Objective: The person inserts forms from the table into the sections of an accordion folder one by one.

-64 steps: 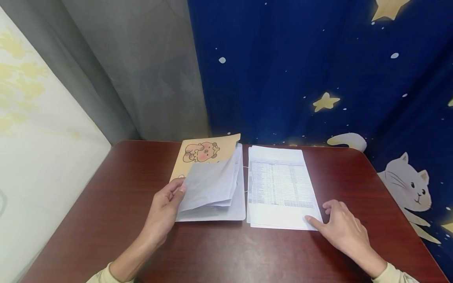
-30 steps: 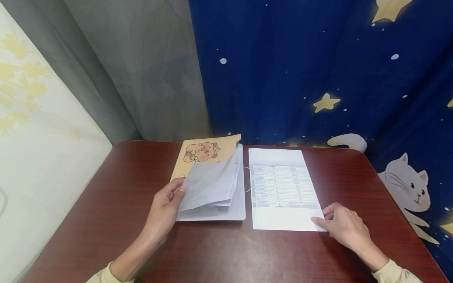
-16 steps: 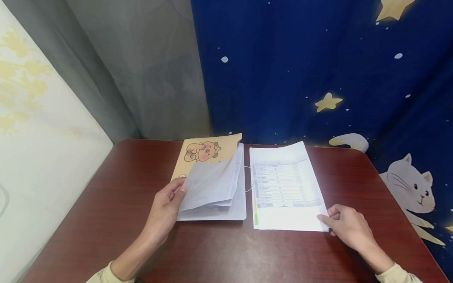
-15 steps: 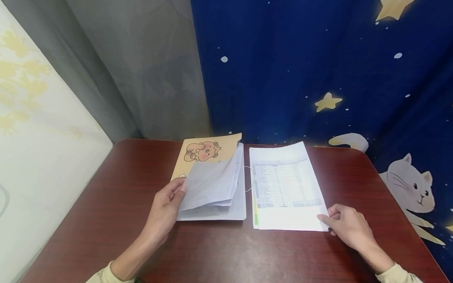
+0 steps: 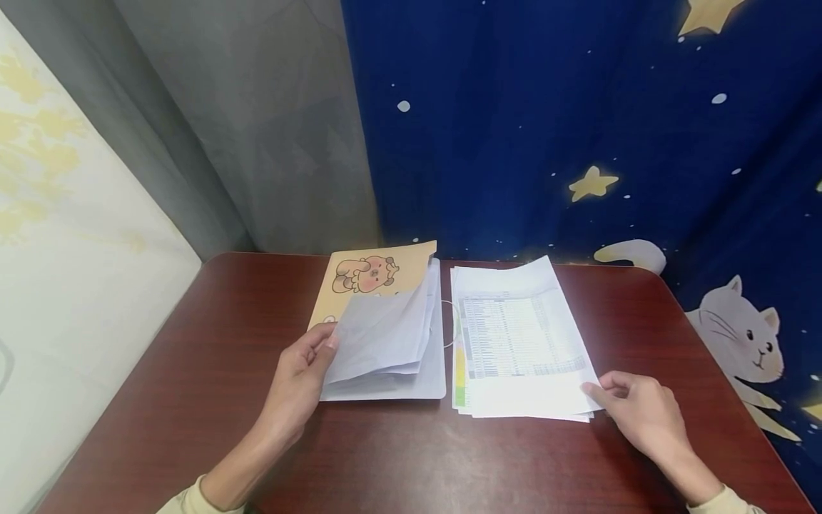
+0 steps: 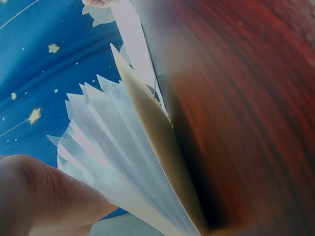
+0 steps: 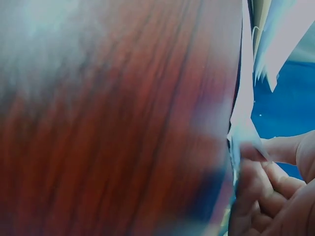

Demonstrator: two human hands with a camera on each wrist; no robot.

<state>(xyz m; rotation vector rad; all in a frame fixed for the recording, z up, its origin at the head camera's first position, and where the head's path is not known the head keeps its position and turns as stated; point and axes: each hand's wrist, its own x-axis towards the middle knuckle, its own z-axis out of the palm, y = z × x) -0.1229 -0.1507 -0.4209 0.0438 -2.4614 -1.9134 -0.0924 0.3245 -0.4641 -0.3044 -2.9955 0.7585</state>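
- We see the right hand [image 5: 642, 410] pinching the near right corner of the top sheet [image 5: 523, 343], thumb above and curled fingers below; the corner is lifted slightly off the stack of papers [image 5: 464, 378] under it.
- The top sheet is white, printed with a dense table of small rows in its upper part and blank toward the hand. It sits skewed, so the lower sheets show at the left edge, where we see a strip of yellow and green.
- We see the left hand [image 5: 298, 382] holding up a fan of translucent pockets [image 5: 379, 339] in an open folder [image 5: 385, 275], its thumb against their edges.
- The folder cover beyond that hand is tan with a cartoon animal; the pockets are pale bluish white.
- Folder and stack lie side by side, just apart, between the two hands on the dark red wooden tabletop [image 5: 193, 371].
- Behind the tabletop hangs a blue curtain [image 5: 546, 121] with stars and a white cat.
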